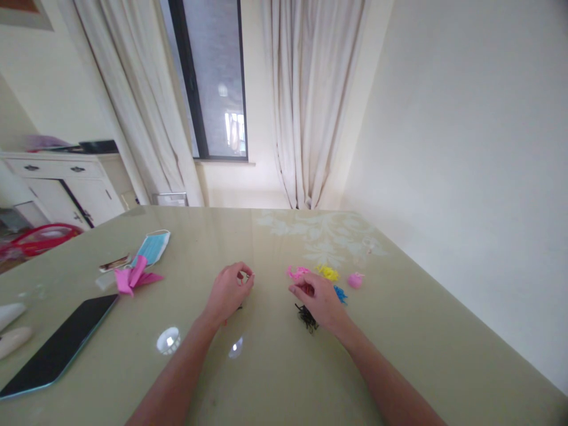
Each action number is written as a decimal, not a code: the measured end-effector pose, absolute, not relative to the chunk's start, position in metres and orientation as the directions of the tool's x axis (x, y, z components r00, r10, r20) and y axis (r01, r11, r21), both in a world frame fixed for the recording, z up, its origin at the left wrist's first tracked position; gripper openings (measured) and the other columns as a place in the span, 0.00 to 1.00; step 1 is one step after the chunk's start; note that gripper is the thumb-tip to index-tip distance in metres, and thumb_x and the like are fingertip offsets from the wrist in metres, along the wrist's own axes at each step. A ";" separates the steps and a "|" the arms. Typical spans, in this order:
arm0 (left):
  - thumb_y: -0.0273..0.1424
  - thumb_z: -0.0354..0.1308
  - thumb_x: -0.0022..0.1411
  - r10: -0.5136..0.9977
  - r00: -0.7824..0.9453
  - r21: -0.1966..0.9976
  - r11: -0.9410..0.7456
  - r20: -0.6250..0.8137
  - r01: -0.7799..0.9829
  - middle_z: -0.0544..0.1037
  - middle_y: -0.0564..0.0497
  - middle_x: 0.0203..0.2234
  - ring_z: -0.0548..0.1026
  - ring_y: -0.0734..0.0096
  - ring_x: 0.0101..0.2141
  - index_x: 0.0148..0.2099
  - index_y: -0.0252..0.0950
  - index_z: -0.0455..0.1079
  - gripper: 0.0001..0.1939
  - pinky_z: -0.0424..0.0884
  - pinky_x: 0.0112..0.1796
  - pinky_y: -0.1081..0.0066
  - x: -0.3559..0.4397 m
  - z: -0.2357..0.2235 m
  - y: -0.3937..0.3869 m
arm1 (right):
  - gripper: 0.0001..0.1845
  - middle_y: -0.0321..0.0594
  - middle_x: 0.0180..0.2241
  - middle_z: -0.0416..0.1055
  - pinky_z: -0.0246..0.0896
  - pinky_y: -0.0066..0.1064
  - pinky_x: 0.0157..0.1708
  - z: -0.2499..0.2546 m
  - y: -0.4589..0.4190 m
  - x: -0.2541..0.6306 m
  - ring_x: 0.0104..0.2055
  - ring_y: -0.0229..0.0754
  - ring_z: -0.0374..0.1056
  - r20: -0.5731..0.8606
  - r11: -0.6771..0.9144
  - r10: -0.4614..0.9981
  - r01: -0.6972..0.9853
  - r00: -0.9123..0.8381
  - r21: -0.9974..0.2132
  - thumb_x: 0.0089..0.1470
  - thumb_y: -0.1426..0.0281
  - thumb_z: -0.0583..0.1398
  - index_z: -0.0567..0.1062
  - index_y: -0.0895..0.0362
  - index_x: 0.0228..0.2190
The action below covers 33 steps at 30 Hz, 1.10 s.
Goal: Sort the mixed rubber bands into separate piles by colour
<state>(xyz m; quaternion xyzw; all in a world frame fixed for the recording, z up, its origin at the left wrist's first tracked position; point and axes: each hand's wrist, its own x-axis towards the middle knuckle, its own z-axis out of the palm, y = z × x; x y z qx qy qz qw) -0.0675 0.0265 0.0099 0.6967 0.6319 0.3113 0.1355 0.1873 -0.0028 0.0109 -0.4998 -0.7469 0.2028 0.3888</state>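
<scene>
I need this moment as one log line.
left hand: curled; right hand: curled, by black pile; holding: unclear; nearby: pink pile, yellow pile, blue pile

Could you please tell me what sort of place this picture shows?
Probably a room in a home. Long pale curtains hang on both sides of a dark-framed window, and a white cabinet with drawers and doors stands at the left.

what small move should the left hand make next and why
Perhaps the left hand could pick up the dark bit beside it, since that bit lies apart from the black pile by the right hand. Whether either hand already holds something is hard to tell.
</scene>
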 end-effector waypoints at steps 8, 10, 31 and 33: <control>0.35 0.55 0.66 0.981 0.005 0.552 -0.114 0.195 0.826 0.82 0.52 0.30 0.79 0.65 0.34 0.38 0.41 0.72 0.06 0.68 0.38 0.69 -0.063 0.006 0.025 | 0.05 0.35 0.27 0.74 0.55 0.31 0.32 0.013 -0.008 0.180 0.29 0.40 0.66 0.363 0.435 0.898 0.619 -0.248 -0.654 0.60 0.70 0.65 0.79 0.56 0.31; 0.33 0.55 0.66 0.979 0.004 0.535 -0.116 0.205 0.837 0.83 0.50 0.34 0.80 0.64 0.37 0.39 0.41 0.72 0.05 0.69 0.40 0.69 -0.065 0.004 0.026 | 0.06 0.35 0.26 0.73 0.55 0.31 0.32 0.011 -0.008 0.180 0.29 0.40 0.66 0.362 0.433 0.899 0.622 -0.246 -0.652 0.60 0.71 0.65 0.79 0.56 0.30; 0.36 0.60 0.65 0.893 0.348 0.830 -0.413 0.287 0.376 0.82 0.51 0.29 0.79 0.69 0.31 0.37 0.37 0.76 0.08 0.74 0.34 0.72 -0.021 0.015 -0.005 | 0.08 0.34 0.22 0.69 0.52 0.29 0.25 0.012 -0.013 0.174 0.24 0.37 0.59 0.428 0.492 0.870 0.476 -0.244 -0.729 0.57 0.66 0.65 0.81 0.57 0.30; 0.39 0.61 0.65 0.894 0.365 0.858 -0.388 0.260 0.338 0.84 0.50 0.34 0.81 0.67 0.35 0.42 0.38 0.77 0.10 0.75 0.36 0.70 -0.026 0.017 -0.002 | 0.10 0.34 0.21 0.68 0.51 0.29 0.24 0.018 -0.013 0.178 0.23 0.36 0.58 0.399 0.455 0.891 0.413 -0.218 -0.789 0.56 0.64 0.65 0.81 0.57 0.28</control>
